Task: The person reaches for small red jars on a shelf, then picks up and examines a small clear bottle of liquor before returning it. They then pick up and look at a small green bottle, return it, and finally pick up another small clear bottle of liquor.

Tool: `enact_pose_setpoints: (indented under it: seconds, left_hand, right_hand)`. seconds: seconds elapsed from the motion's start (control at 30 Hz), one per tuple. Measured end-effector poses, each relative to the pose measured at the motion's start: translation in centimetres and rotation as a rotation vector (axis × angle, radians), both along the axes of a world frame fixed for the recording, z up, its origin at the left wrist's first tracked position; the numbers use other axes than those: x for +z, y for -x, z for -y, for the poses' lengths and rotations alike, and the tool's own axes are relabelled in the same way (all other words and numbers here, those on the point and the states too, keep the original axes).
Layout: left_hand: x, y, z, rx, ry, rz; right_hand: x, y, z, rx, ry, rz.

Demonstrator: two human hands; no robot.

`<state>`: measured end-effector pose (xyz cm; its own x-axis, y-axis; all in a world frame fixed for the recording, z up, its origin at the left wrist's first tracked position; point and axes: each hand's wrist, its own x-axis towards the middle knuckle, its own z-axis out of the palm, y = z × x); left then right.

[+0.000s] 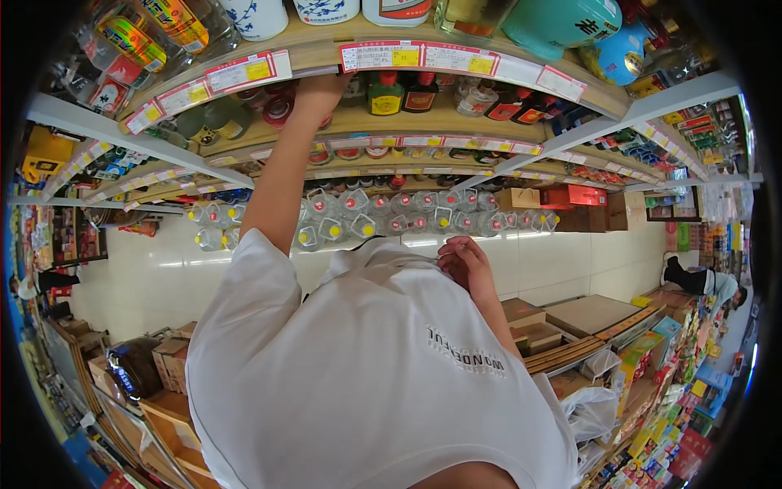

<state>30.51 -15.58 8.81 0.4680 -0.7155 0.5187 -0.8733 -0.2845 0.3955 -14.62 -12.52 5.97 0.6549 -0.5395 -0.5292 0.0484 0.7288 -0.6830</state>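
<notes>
My left arm stretches up to a wooden shelf, and my left hand (319, 94) reaches in among bottles under the upper shelf's front edge. Its fingers are hidden there, so what they touch does not show. Beside it on that shelf sit a red-topped bottle (278, 110) on the left, and a bottle with a yellow label (385, 94) and a dark bottle (420, 94) to the right. My right hand (466, 262) hovers in front of my white shirt (366, 350), with its fingers loosely bent and no object visible in it.
Price tags (419, 57) line the upper shelf edge, above which stand ceramic jars (542, 24) and bottles. Large clear jugs (407, 212) fill the floor at the shelf's foot. Cardboard boxes (590, 314) lie behind on the right. Another person (717, 285) is at far right.
</notes>
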Motion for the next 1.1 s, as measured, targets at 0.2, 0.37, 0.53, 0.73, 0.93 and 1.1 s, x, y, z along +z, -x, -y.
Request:
enact_pose_setpoints:
  seconds: [0.2,0.37,0.53,0.73,0.93,1.1]
  left_hand:
    - [-0.2,-0.1,-0.2,-0.013,0.037,0.05]
    - [-0.2,-0.1,-0.4,-0.048,0.056,0.025]
    - [-1.1,-0.8,-0.1,-0.039,0.095,0.084]
    - [-1.4,-0.3,0.1,-0.008,0.121,0.112]
    - [-0.9,0.4,-0.3,0.023,0.02,0.118]
    - [-1.4,0.5,-0.1,0.063,0.058,0.213]
  right_hand:
    - [-0.6,-0.2,-0.5,-0.011,-0.045,0.031]
    - [-0.7,-0.3,-0.7,-0.016,-0.049,0.027]
    - [-1.0,-0.3,-0.9,-0.027,-0.06,0.028]
    - [-1.1,-0.4,-0.7,-0.027,-0.057,0.035]
    - [-1.4,-0.4,-0.6,-0.032,-0.06,0.042]
    - [-0.7,-0.7,-0.4,-0.031,-0.054,0.031]
